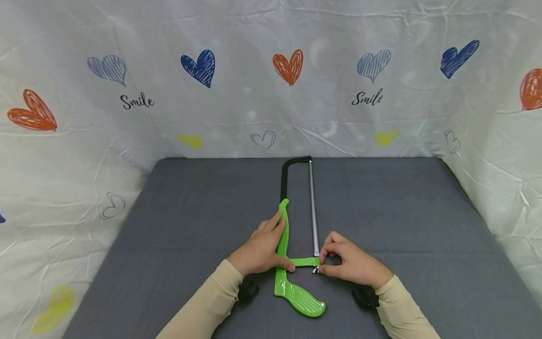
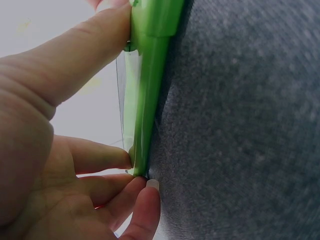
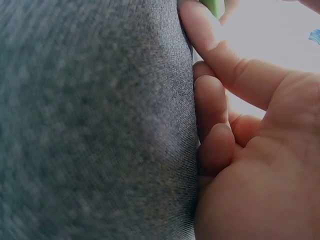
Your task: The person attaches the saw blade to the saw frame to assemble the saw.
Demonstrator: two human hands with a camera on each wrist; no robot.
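Note:
A hacksaw (image 1: 301, 298) with a green handle and black front frame lies flat on the grey cloth, its handle toward me. Its silvery blade (image 1: 313, 207) runs along the right side, between the black tip and a green lower arm. With the thumb on one side and fingers on the other, my left hand (image 1: 263, 247) grips the green frame above the handle. My right hand (image 1: 353, 261) pinches at the end of the lower arm, beside a small metal wing nut (image 1: 315, 270). In the right wrist view, the fingers mostly hide that contact.
A grey cloth-covered table (image 1: 203, 202) lies under the saw. Its back edge meets a white curtain (image 1: 254, 108) printed with hearts and the word "Smile", which also hangs at both sides. Dark straps (image 1: 365, 297) sit at the wrists.

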